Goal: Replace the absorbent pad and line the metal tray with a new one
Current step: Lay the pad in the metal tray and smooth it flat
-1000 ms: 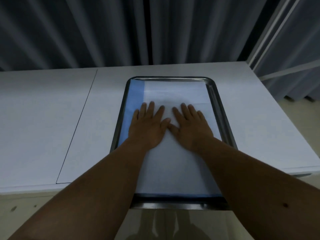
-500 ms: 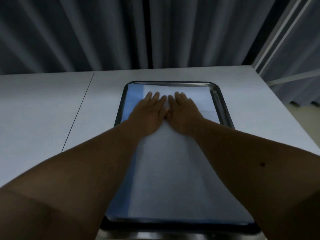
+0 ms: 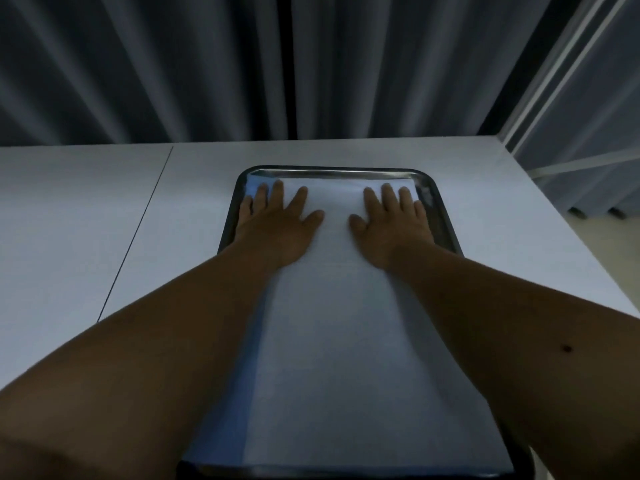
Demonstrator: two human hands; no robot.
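A white absorbent pad (image 3: 332, 341) with a blue strip along its left side lies flat inside the metal tray (image 3: 332, 173), covering nearly its whole floor. My left hand (image 3: 277, 223) presses flat on the pad's far left corner, fingers spread and straight. My right hand (image 3: 391, 223) presses flat on the far right corner in the same way. Both forearms stretch over the pad and hide parts of its sides.
The tray sits on a white table (image 3: 104, 220) with a dark seam (image 3: 138, 230) running to the left of it. Grey curtains (image 3: 242, 64) hang behind the table's far edge. The table's right edge and the floor (image 3: 616, 258) lie to the right.
Both hands slid from the pad's middle to its far end, then spread apart from the centre toward the far left and far right corners.
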